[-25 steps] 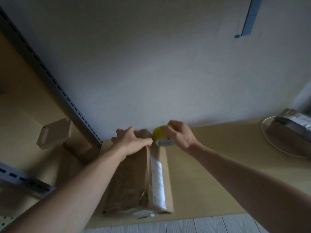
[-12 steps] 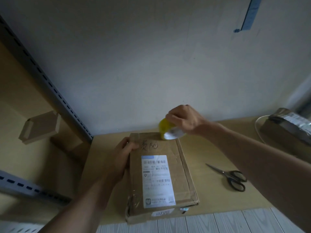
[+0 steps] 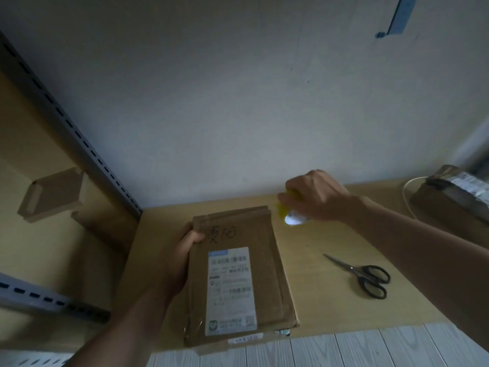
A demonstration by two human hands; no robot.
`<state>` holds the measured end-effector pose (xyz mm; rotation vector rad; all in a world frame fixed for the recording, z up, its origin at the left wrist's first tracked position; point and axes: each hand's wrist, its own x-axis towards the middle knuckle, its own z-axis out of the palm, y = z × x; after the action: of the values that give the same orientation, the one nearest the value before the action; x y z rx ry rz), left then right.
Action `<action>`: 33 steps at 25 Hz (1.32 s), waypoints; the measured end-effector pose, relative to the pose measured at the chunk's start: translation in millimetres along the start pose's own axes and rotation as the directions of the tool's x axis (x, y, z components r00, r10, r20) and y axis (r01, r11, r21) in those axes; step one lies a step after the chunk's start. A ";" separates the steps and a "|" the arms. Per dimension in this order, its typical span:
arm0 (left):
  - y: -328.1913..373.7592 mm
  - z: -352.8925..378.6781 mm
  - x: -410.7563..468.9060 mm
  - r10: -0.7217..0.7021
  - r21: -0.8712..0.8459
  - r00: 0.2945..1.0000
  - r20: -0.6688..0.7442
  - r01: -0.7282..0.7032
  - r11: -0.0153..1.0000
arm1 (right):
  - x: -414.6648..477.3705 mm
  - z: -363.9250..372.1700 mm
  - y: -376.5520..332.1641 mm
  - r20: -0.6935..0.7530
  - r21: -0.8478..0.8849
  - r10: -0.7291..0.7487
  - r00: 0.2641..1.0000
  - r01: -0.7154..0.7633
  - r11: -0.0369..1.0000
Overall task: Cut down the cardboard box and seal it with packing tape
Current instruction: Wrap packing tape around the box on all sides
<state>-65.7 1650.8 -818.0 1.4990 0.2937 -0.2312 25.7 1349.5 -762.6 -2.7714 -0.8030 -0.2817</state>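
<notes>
I am watching the flat cardboard box [image 3: 238, 274] lying closed on the wooden table [image 3: 330, 308], its near end reaching the table's front edge. Its contents are hidden from me. A white shipping label [image 3: 231, 290] is facing up on its top, with dark handwriting [image 3: 222, 234] above it. I am finding the print too blurred to read.

The person's left hand [image 3: 182, 260] is gripping the box's left edge, thumb curled over the top. The right hand [image 3: 315, 194] is clutching a yellow roll of packing tape [image 3: 287, 214] just beside the box's far right corner. I cannot tell whether the roll is touching the table.

Black-handled scissors [image 3: 362, 276] are lying to the right, apart from the box. At the far right a wrapped parcel [image 3: 449, 200] is running out of frame, a white cable [image 3: 406, 197] curving beside it. A small cardboard carton [image 3: 53, 194] is sitting dimly on the left shelf.
</notes>
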 end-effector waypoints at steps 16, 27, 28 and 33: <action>11.8 -14.3 -6.3 -0.146 0.115 0.985 0.087 0.136 0.984 | -19.6 55.4 -16.4 -0.065 0.026 0.135 0.989 -0.134 0.991; 49.0 127.4 23.5 -0.240 0.957 0.962 -0.132 0.187 0.224 | -22.8 50.6 -17.8 0.044 0.143 0.350 0.936 -0.352 0.925; 46.0 123.3 24.2 -0.230 0.956 0.962 -0.146 0.197 0.217 | -23.9 51.4 -16.6 0.070 0.188 0.384 0.921 -0.390 0.901; 34.2 113.0 22.2 -0.102 0.939 0.979 -0.177 0.199 0.279 | -31.9 53.8 -16.6 0.176 0.551 0.405 0.897 -0.431 0.714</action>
<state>-28.0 1540.8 -787.7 2.7425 0.3933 -0.5779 -3.5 1362.5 -818.8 -2.2749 -0.1804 0.1045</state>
